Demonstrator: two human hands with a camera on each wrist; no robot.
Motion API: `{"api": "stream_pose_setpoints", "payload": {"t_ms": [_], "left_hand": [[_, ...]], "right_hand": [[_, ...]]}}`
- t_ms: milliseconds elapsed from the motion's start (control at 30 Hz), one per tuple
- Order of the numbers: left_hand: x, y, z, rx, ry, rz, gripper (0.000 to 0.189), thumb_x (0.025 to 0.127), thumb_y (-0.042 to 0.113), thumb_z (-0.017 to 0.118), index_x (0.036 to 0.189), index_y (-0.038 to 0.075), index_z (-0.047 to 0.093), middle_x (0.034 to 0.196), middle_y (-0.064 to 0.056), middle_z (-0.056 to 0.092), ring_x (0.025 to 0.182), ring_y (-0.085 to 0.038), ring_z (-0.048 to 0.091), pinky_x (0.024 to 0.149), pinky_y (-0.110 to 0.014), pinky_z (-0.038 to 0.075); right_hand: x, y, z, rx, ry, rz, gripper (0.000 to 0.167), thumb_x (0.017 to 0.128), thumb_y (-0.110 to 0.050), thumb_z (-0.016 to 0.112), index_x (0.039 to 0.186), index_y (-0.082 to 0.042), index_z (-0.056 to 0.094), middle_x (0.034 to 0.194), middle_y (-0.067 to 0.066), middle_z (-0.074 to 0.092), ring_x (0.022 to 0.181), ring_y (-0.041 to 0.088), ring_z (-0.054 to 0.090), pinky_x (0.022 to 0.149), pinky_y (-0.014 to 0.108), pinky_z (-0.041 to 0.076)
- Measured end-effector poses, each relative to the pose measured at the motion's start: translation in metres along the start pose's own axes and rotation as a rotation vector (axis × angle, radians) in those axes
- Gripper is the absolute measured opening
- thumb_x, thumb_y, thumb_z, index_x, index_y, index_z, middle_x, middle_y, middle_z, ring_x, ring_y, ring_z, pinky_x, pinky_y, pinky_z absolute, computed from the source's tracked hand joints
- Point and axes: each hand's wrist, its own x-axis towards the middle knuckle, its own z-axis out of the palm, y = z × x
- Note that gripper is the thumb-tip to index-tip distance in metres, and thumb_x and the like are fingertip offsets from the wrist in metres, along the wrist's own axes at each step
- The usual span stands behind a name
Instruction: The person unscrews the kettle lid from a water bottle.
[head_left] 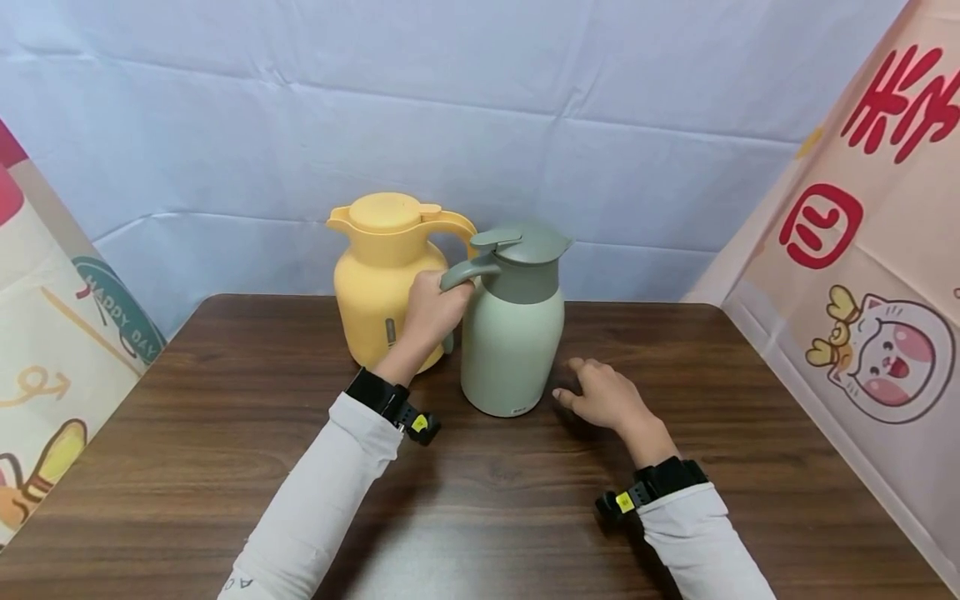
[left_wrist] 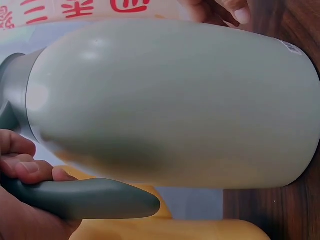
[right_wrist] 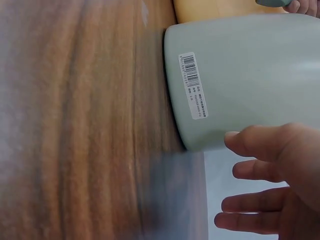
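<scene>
A pale green thermos jug with a darker green lid stands upright on the brown wooden table. My left hand grips its handle, fingers curled round it in the left wrist view. Just right of the jug's base, my right hand is held low with its fingers extended and apart, holding nothing. In the right wrist view the thumb tip comes right at the jug's lower side, near a white barcode label. Behind my left hand stands a yellow thermos jug, partly hidden by the hand.
A pale cloth backdrop hangs behind the table's far edge. At the right hangs a pink printed sheet with red lettering and a cartoon cat. Another printed sheet is at the left.
</scene>
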Motion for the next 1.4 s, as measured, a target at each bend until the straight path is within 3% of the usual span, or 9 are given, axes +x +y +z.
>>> {"api": "stream_pose_setpoints", "payload": {"t_ms": [467, 867, 1100, 1400], "left_hand": [[-0.016, 0.000, -0.021, -0.028, -0.036, 0.015, 0.040, 0.081, 0.010, 0.053, 0.049, 0.012, 0.028, 0.044, 0.000, 0.024, 0.038, -0.015, 0.021, 0.042, -0.026, 0.022], [-0.028, 0.004, -0.033, -0.035, -0.060, 0.024, 0.041, 0.080, 0.004, 0.054, 0.048, 0.012, 0.030, 0.042, 0.006, 0.023, 0.039, -0.014, 0.021, 0.043, -0.026, 0.023], [-0.039, 0.006, -0.042, -0.058, -0.076, 0.002, 0.042, 0.080, 0.005, 0.053, 0.048, 0.012, 0.028, 0.044, 0.002, 0.020, 0.040, -0.014, 0.016, 0.042, -0.025, 0.021], [-0.049, 0.007, -0.049, -0.059, -0.103, 0.033, 0.042, 0.082, 0.005, 0.051, 0.049, 0.011, 0.026, 0.044, 0.002, 0.020, 0.039, -0.014, 0.015, 0.041, -0.026, 0.022]], "right_hand": [[-0.019, -0.019, 0.000, -0.007, 0.047, -0.090, 0.053, 0.088, -0.029, 0.063, 0.129, 0.002, 0.050, 0.122, 0.022, 0.053, 0.108, 0.037, 0.053, 0.080, 0.052, 0.045], [-0.031, -0.028, 0.005, -0.009, 0.016, -0.136, 0.052, 0.088, -0.028, 0.064, 0.129, 0.002, 0.050, 0.125, 0.021, 0.052, 0.109, 0.036, 0.053, 0.080, 0.050, 0.046], [-0.037, -0.034, 0.009, -0.011, -0.006, -0.161, 0.051, 0.088, -0.029, 0.065, 0.127, 0.001, 0.052, 0.123, 0.019, 0.053, 0.109, 0.033, 0.054, 0.081, 0.049, 0.045], [-0.044, -0.042, 0.011, 0.041, -0.064, -0.179, 0.052, 0.088, -0.027, 0.064, 0.128, 0.003, 0.050, 0.126, 0.021, 0.051, 0.115, 0.035, 0.050, 0.087, 0.050, 0.042]]}}
